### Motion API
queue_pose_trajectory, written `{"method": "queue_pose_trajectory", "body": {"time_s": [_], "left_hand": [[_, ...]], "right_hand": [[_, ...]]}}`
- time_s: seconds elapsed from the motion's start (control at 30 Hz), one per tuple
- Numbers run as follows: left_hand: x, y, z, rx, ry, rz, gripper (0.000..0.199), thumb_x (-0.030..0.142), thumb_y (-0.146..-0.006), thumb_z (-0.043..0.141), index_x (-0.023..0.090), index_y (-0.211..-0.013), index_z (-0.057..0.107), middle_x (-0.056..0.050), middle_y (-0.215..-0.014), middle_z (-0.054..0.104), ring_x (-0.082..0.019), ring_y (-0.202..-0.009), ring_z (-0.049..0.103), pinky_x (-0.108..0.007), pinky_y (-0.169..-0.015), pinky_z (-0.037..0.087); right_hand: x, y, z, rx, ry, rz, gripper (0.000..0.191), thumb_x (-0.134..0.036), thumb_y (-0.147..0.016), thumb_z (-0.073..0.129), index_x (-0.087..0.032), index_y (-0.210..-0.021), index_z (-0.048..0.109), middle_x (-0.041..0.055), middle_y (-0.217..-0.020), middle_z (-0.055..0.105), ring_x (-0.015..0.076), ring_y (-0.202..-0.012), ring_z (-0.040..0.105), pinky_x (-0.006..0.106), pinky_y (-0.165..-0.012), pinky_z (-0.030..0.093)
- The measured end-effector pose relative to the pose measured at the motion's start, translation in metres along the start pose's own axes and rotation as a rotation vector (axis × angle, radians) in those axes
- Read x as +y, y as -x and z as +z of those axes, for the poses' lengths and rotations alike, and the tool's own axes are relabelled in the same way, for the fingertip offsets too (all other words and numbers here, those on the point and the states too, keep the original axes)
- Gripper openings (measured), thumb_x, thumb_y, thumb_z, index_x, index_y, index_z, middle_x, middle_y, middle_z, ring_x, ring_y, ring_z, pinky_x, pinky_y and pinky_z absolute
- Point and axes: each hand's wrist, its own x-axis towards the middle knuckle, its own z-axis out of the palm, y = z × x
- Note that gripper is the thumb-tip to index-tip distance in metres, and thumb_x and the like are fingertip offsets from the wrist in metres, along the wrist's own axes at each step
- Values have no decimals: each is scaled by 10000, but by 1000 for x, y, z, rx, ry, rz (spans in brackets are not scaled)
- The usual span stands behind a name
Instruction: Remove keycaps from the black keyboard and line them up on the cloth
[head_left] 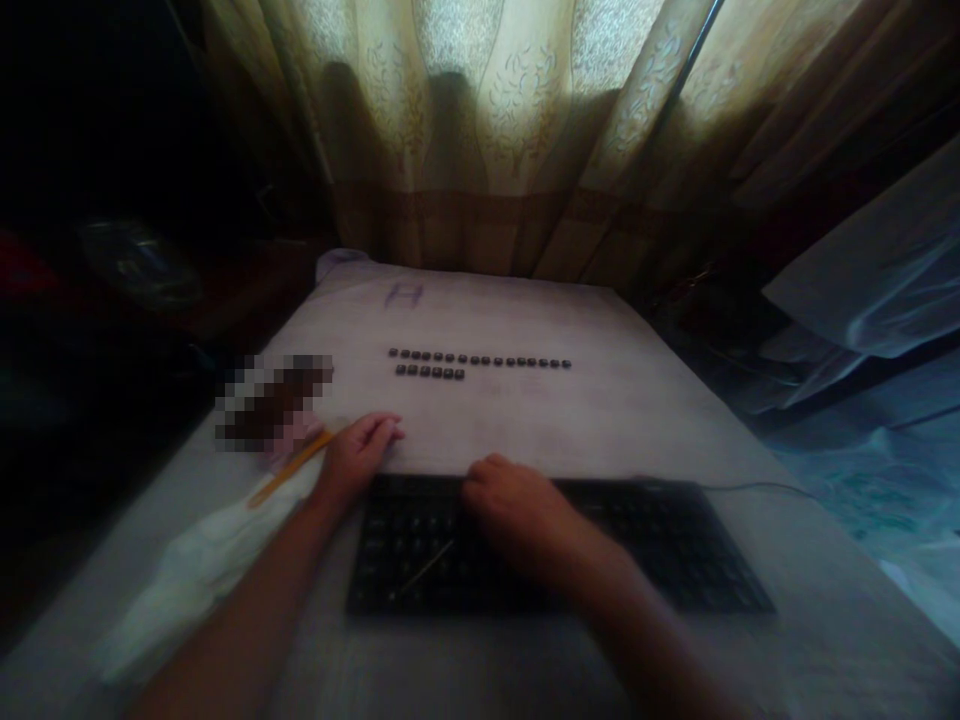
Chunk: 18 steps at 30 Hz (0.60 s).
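Observation:
A black keyboard lies near the table's front, with a thin light stick slanting across its left keys. Over the keyboard's upper middle is my right hand, its fingers curled in and their tips hidden; what they hold, if anything, cannot be made out. Just beyond the keyboard's upper left corner, my left hand rests with bent fingers drawn together, and their contents do not show. Farther back, small black keycaps form a long row and a shorter row.
Left of my left hand lie an orange-yellow stick and a crumpled white cloth. A pixelated patch hides something behind them. The keyboard's cable runs off right. Patterned curtains hang behind the cloth-covered table.

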Motion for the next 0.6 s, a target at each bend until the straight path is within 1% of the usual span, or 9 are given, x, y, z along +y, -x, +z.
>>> {"method": "queue_pose_trajectory", "body": {"time_s": [0.1,0.2,0.27,0.33,0.37,0.43,0.5,0.6], "left_hand": [[1,0,0,-4,-11,1,431,526,-813,465,179,-996,642,-62,-839,712,-209,-805,655,-346,-782,507],[1,0,-1,-5,-19,8,430,525,-814,463,182,-1002,642,-58,-841,716,-210,-813,656,-342,-782,505],[2,1,-1,-7,-32,18,429,520,-816,462,179,-1005,642,-56,-845,718,-208,-811,656,-337,-781,502],[3,0,-1,-10,-39,27,430,516,-816,461,174,-1004,642,-58,-847,721,-207,-806,656,-334,-779,500],[3,0,-1,-12,-39,30,430,515,-815,461,172,-1002,642,-59,-848,721,-208,-806,656,-334,-779,499],[4,0,-1,-8,-39,35,430,513,-812,463,170,-998,643,-62,-847,722,-210,-809,656,-335,-778,499],[5,0,-1,-4,-43,40,426,509,-809,466,168,-993,645,-65,-844,723,-212,-809,657,-336,-774,501],[5,0,-1,-4,-43,49,420,502,-808,469,167,-989,647,-65,-839,725,-210,-806,660,-335,-777,501]], "right_hand": [[1,-1,-2,2,-21,10,179,-46,-786,504,-171,-813,630,72,-793,636,188,-730,575,283,-614,422],[8,1,-12,40,-148,49,196,-57,-791,504,-181,-877,629,57,-829,658,176,-739,590,288,-658,434],[16,4,-21,118,-271,87,204,-80,-779,540,-183,-938,619,56,-887,663,174,-785,595,296,-705,444],[25,8,-26,223,-435,140,173,-118,-775,565,-176,-931,609,54,-897,657,169,-794,595,297,-717,454],[29,10,-27,271,-541,173,140,-144,-780,566,-173,-912,603,49,-870,652,163,-772,596,292,-700,461],[36,14,-24,333,-771,248,94,-200,-787,563,-171,-874,584,31,-787,634,153,-707,591,283,-648,473],[41,18,-16,354,-953,305,121,-244,-778,575,-173,-875,572,19,-753,622,151,-688,591,289,-639,484],[45,22,-2,349,-1070,374,148,-272,-747,612,-176,-854,579,19,-767,632,160,-720,605,318,-689,495]]}}
